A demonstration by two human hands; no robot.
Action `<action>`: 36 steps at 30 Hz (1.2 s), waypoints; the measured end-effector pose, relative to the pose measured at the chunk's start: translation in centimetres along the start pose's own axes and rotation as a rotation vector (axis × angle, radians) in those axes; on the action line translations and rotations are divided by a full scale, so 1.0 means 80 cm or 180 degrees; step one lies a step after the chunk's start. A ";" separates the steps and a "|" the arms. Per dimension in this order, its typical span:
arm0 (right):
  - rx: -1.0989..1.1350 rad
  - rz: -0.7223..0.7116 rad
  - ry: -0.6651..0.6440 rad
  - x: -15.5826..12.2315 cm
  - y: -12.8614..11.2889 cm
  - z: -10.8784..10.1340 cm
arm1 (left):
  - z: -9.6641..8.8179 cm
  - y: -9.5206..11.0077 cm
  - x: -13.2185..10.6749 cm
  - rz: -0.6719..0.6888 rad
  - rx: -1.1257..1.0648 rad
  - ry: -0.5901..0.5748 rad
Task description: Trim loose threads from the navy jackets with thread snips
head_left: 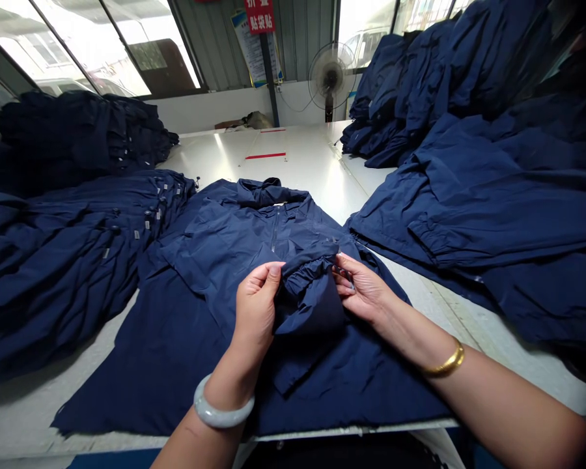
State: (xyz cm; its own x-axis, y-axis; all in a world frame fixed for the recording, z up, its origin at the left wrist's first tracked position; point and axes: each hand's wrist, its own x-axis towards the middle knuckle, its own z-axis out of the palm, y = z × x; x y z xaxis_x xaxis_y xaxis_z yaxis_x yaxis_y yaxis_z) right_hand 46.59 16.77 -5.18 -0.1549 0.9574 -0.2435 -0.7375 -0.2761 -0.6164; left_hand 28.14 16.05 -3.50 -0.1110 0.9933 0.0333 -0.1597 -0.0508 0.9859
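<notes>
A navy blue jacket [209, 260] lies spread flat on the white table [297, 156], collar and zip pointing away from me. Its sleeve cuff [308, 280], gathered with elastic, is lifted off the cloth between my hands. My left hand [256, 306] pinches the cuff's left side with thumb and fingers closed on the fabric; a pale jade bangle sits on that wrist. My right hand [361, 290] grips the cuff's right edge, fingers curled into the fabric, and a small metal object shows by its fingers that I cannot identify. A gold bangle circles the right wrist.
Stacks of navy jackets [68, 254] lie to the left and a taller dark pile [83, 130] behind them. More navy garments [488, 195] are heaped on the right. A standing fan [329, 78] and a red sign stand at the far wall by windows.
</notes>
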 end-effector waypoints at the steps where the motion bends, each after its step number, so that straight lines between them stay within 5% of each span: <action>1: -0.0038 0.0018 -0.0048 -0.002 -0.001 0.002 | 0.000 0.001 0.000 0.0006 -0.0086 -0.0069; 4: -0.0486 -0.0019 -0.0385 -0.013 -0.005 0.012 | 0.001 0.006 -0.002 0.0072 -0.0385 -0.0453; 7: -0.1211 -0.0400 -0.0679 -0.026 -0.008 0.026 | 0.000 0.009 -0.004 -0.0083 -0.0344 -0.1229; 12: -0.1504 -0.1033 -0.0401 -0.039 -0.012 0.038 | 0.000 0.003 -0.003 -0.0384 0.0346 -0.1843; 18: -0.1402 -0.0610 -0.0555 -0.044 -0.014 0.039 | 0.005 0.004 -0.005 -0.0318 -0.0015 -0.1460; 30: -0.1929 -0.1070 -0.0684 -0.044 -0.006 0.040 | 0.007 -0.005 -0.005 -0.0676 -0.0403 -0.0944; 36: -0.2286 -0.1117 -0.0560 -0.041 0.000 0.041 | 0.011 -0.007 -0.005 -0.0023 0.0312 -0.0592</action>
State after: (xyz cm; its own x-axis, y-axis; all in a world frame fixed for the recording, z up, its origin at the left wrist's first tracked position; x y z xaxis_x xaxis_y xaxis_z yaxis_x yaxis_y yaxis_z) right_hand 44.94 13.93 -1.96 -0.1383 0.9809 0.1371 -0.1704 0.1128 -0.9789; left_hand 29.11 15.79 -3.91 0.0742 0.9961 0.0469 -0.0628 -0.0422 0.9971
